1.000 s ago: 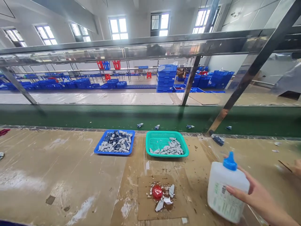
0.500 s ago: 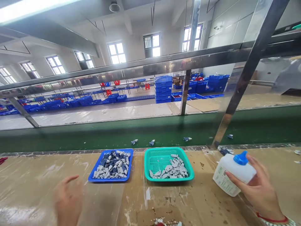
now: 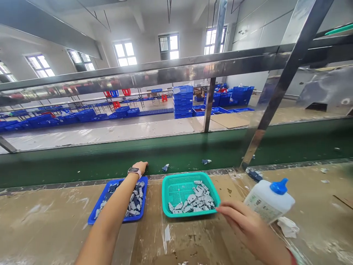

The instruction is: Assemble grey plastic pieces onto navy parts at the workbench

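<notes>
My left hand (image 3: 140, 168), with a watch on the wrist, reaches over the blue tray (image 3: 91, 220) onto the green belt. Its fingers curl downward, and what lies under them is hidden. Grey and dark blue plastic parts (image 3: 135, 204) fill the tray, partly covered by my forearm. My right hand (image 3: 245, 226) is slightly blurred, fingers stretched toward the near right corner of the green basket (image 3: 165, 191), holding nothing visible. Light grey parts (image 3: 197, 198) lie in that basket. Behind my right hand stands a white bottle (image 3: 271, 200) with a blue spout cap, apart from my grip.
Two joined grey-blue parts, one (image 3: 165, 168) nearer and another (image 3: 206, 161), lie on the green belt (image 3: 182, 151). A slanted metal post (image 3: 271, 99) rises at right, beside dark parts (image 3: 254, 174). Crumpled white tissue (image 3: 288, 227) lies near the bottle.
My right hand has let go of the bottle and moved left toward the green basket. My left hand has gone forward from the table to the belt, where a part lay. Belt parts have shifted left.
</notes>
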{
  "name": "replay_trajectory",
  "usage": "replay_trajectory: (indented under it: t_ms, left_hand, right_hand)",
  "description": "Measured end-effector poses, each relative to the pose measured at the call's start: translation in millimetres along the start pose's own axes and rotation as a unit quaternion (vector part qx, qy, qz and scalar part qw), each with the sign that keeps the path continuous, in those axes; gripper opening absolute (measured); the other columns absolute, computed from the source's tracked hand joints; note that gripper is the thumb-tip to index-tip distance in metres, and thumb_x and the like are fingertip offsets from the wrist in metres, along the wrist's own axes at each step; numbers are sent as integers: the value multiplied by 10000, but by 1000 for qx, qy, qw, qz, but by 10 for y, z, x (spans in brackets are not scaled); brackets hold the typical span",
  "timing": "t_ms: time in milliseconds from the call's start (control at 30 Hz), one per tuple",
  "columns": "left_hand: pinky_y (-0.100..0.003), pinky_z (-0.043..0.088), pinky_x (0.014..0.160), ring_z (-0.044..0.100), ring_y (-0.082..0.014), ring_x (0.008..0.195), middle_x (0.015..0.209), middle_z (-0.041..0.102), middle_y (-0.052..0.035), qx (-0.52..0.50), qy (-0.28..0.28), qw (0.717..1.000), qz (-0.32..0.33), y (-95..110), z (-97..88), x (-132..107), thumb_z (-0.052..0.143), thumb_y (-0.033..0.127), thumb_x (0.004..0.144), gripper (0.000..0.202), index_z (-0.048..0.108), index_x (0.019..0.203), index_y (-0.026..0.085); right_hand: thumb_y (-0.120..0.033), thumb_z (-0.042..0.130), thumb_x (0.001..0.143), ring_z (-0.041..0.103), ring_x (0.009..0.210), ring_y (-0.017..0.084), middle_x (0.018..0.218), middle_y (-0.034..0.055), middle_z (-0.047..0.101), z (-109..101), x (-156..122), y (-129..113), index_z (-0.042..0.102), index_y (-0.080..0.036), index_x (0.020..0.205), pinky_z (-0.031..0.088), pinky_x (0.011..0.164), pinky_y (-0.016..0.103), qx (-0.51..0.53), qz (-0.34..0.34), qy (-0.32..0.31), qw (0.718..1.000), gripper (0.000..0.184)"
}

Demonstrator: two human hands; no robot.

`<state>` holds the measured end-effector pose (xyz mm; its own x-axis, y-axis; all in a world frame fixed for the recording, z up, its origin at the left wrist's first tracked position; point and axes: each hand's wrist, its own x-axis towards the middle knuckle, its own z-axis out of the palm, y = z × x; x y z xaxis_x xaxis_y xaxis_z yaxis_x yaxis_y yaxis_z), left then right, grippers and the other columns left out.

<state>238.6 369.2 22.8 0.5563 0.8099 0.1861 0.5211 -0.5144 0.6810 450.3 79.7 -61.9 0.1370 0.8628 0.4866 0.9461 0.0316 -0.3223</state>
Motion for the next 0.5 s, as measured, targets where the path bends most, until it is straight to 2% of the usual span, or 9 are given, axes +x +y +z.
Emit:
replay_trajectory:
  t_ms: [33,133,200,267,367,433,500]
  left_hand:
    - [-379,529,799,605,-199,924,1127,576,-89,-27,5,1000,-15,-10,-19,-5,545,298,917,321,542,1161,90]
    - [-405,530,812,600,-223,964,1146,576,-94,-101,18,993,-57,-60,-121,-29,563,309,904,332,540,1172,113]
    - [-403,535,805,601,-220,959,1139,581,-91,-151,25,985,-80,-121,-237,-67,566,322,900,327,547,1164,129]
    - [-387,541,781,606,-214,930,1109,591,-81,-203,26,974,-100,-213,-387,-149,560,337,901,316,559,1141,130]
    - [-347,535,724,609,-175,816,994,613,-66,-286,14,950,-124,-395,-624,-423,573,402,884,342,572,1085,125]
    - [-321,520,686,578,-142,700,833,604,-25,-339,7,931,-133,-526,-732,-727,637,535,794,466,578,1039,144]
    - [-284,492,625,512,-108,589,668,532,30,-405,16,901,-154,-649,-759,-1108,702,623,674,580,584,1000,158]
  right_hand:
    - [-142,318,946,612,978,186,1083,81,624,46,251,-58,629,-252,1086,527,817,329,4,0,-110,994,358]
    - [-100,497,875,626,936,179,999,75,662,259,887,-71,709,-205,974,513,814,289,-5,-20,-215,976,256]
    - [-117,677,765,629,926,197,927,68,677,420,1114,-20,731,-183,863,507,830,302,-19,-30,-267,963,129]
    - [-168,745,725,625,922,198,892,56,676,555,1188,13,709,-145,795,504,845,341,-38,-30,-307,951,82]
    - [-246,661,834,598,973,181,964,56,655,675,1148,3,654,-113,823,482,886,390,-58,-23,-321,945,134]
    - [-255,616,871,586,995,179,1000,61,644,701,1109,-13,639,-114,854,462,912,400,-45,-23,-317,947,144]
    - [-243,602,870,586,987,191,994,77,643,688,1091,-9,638,-111,860,449,914,406,-6,-22,-306,952,137]
